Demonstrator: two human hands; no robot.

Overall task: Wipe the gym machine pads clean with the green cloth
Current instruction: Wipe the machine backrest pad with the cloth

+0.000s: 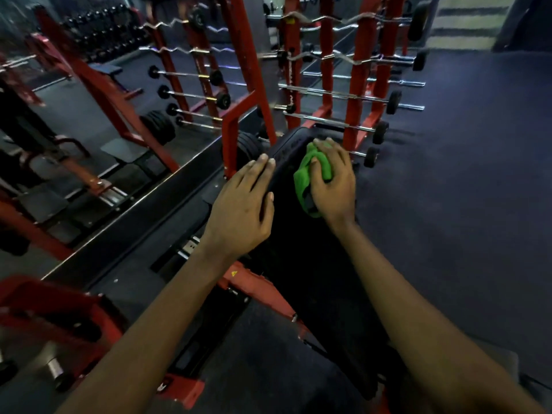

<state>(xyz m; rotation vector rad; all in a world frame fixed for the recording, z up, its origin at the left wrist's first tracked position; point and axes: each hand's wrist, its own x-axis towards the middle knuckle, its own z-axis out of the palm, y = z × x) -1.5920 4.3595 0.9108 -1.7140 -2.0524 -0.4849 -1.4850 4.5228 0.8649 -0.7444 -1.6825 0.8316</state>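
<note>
Forearms [167, 309] are reaching over the pad [298, 264], right grip [334, 180] clenching bunched cloth [304, 174], left grip [242, 210] flat; bunching is likely leaving patches.

- green cloth [309, 174] partly covered by right hand [334, 182] (bunched, shape unclear)
- black pad [298, 279]: near end hidden behind forearm [418, 309]
- dumbbells [101, 34] top left blurred

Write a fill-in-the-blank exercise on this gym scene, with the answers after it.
1. The cloth gripped by the right hand is coloured ____.
2. The pad under the cloth is coloured ____.
3. The left hand rests with straight fingers on the pad's edge and holds ____.
4. The barbell rack beyond the pad is painted ____.
Missing words: green; black; nothing; red.
</note>
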